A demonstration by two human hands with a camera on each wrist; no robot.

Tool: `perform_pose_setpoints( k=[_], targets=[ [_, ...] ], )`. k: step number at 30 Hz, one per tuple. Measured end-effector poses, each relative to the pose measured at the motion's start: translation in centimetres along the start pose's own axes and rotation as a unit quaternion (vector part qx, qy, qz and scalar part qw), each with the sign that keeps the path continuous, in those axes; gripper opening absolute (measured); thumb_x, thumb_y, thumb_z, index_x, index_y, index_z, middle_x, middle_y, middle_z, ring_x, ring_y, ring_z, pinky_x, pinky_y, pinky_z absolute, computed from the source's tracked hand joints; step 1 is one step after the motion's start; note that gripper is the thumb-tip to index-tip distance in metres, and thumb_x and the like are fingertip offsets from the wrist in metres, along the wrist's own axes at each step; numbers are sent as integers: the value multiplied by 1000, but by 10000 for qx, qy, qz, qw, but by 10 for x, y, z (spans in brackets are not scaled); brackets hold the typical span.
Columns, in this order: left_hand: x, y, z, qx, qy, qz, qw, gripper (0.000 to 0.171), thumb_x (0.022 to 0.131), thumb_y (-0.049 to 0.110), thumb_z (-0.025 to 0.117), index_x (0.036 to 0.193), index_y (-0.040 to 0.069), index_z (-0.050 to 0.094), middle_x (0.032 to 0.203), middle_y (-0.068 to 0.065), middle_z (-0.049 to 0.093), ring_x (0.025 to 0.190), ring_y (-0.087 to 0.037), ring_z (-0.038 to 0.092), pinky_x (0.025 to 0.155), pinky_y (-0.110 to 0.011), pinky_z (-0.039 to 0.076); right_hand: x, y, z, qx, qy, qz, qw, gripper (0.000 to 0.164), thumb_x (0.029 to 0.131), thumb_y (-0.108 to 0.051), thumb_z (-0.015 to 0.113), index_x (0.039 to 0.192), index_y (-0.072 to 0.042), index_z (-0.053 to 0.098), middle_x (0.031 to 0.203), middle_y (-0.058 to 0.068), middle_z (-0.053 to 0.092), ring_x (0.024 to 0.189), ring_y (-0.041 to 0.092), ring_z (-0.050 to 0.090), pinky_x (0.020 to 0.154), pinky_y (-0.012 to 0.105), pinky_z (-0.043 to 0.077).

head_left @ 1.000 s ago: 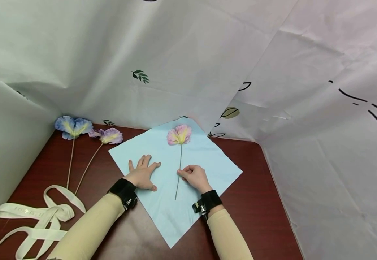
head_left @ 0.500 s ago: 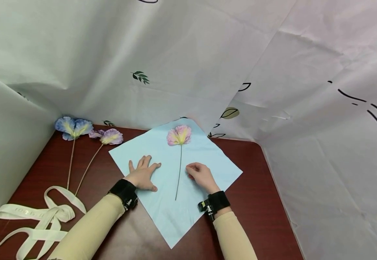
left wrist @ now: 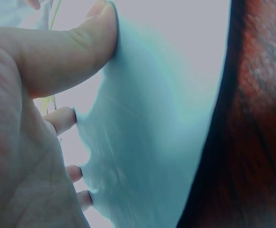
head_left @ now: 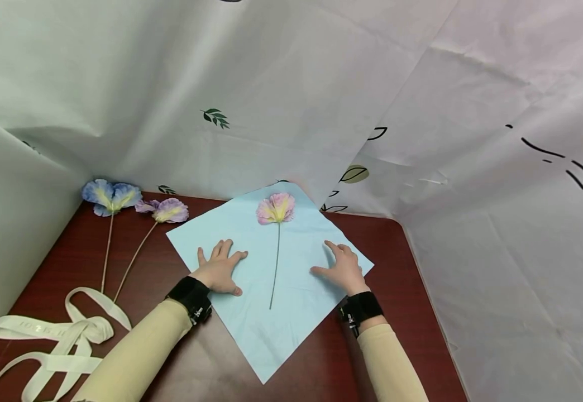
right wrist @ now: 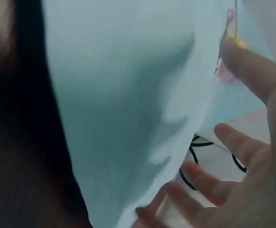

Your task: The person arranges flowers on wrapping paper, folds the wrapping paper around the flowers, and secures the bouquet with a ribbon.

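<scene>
A pink and yellow flower (head_left: 276,208) on a long thin stem lies along the middle of a light blue sheet (head_left: 266,346), which is set cornerwise on the table. My left hand (head_left: 219,272) rests on the sheet's left part with its fingers spread; the left wrist view shows its thumb (left wrist: 71,54) and fingertips at the blue surface. Over the right part of the sheet is my right hand (head_left: 343,267), fingers apart and holding nothing. In the right wrist view its fingers (right wrist: 209,183) stand close by the sheet, casting shadows on it.
On the left of the dark red table (head_left: 397,346) lie a blue flower (head_left: 112,195) and a purple flower (head_left: 167,210). A loose white ribbon (head_left: 77,335) is heaped near them, by my left sleeve. White printed cloth (head_left: 271,100) walls the table's back and sides.
My right hand pinched the pink flower's stem, let go of it, then moved right and spread its fingers. The left hand and the flower stay in place.
</scene>
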State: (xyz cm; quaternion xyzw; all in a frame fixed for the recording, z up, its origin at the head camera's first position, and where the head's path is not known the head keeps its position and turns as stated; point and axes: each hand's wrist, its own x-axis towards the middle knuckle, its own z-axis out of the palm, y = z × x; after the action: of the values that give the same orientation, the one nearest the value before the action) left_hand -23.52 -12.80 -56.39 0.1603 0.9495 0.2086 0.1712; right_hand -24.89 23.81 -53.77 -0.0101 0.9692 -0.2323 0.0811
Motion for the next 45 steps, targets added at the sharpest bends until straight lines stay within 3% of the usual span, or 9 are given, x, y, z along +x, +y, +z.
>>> perform_pose_setpoints(
  k=[5, 10, 17, 27, 33, 36, 42, 45],
  targets=[
    [0, 0, 1, 75, -6, -67, 9999, 100, 83, 40, 99, 167, 18, 50, 179, -30, 16, 166, -56, 11, 116, -92, 2, 5, 14, 8, -368, -822, 63, 9959, 122, 81, -73, 88, 177, -22, 33, 175, 39, 19, 158, 69, 20, 107, 92, 30],
    [-2, 0, 0, -42, -67, -20, 10000, 100, 85, 40, 98, 169, 18, 48, 180, -30, 14, 167, -55, 8, 117, -91, -1, 10, 23, 16, -697, -1188, 196, 9903, 127, 77, -79, 88, 177, -24, 32, 177, 41, 12, 157, 73, 14, 107, 91, 33],
    [-5, -16, 1, -353, -8, 324, 9988, 105, 86, 44, 95, 173, 17, 43, 181, -29, 13, 168, -52, 4, 121, -87, -6, 3, 2, -2, -828, -1252, 214, 9884, 118, 83, -58, 96, 175, -16, 37, 173, 46, 17, 151, 79, 20, 110, 83, 42],
    [-2, -25, 7, -484, 98, 466, 9977, 106, 85, 42, 96, 173, 16, 42, 181, -29, 13, 168, -53, 2, 120, -87, -8, -1, -2, -5, -921, -1265, 236, 9874, 116, 85, -55, 96, 176, -16, 35, 173, 46, 16, 151, 79, 21, 109, 82, 43],
    [-9, -18, 0, -374, 158, 423, 9983, 105, 84, 45, 98, 171, 16, 46, 179, -29, 20, 167, -54, 10, 120, -88, 0, 0, -3, -3, -917, -1294, 243, 9870, 116, 85, -56, 95, 176, -16, 35, 174, 45, 16, 152, 78, 21, 108, 81, 44],
    [-13, -19, -1, -264, 320, 555, 9976, 103, 85, 49, 97, 169, 15, 49, 177, -30, 25, 166, -54, 17, 120, -89, 5, 2, -2, -2, -916, -1324, 283, 9865, 117, 85, -57, 95, 177, -17, 34, 175, 44, 14, 153, 77, 19, 109, 81, 44],
    [-19, -34, -3, -360, 559, 1082, 9919, 90, 95, 50, 88, 167, 11, 52, 175, -30, 30, 164, -54, 24, 121, -87, 11, 4, 4, 1, -747, -1285, 283, 9885, 119, 83, -61, 95, 177, -19, 35, 175, 44, 13, 154, 78, 16, 108, 82, 43],
    [-24, -45, -10, -592, 825, 1235, 9871, 78, 100, 42, 84, 164, 7, 55, 171, -32, 37, 159, -56, 34, 122, -82, 22, 8, 12, 4, -702, -1290, 251, 9888, 123, 79, -66, 96, 176, -20, 36, 174, 46, 14, 152, 79, 16, 105, 84, 45]
  ],
)
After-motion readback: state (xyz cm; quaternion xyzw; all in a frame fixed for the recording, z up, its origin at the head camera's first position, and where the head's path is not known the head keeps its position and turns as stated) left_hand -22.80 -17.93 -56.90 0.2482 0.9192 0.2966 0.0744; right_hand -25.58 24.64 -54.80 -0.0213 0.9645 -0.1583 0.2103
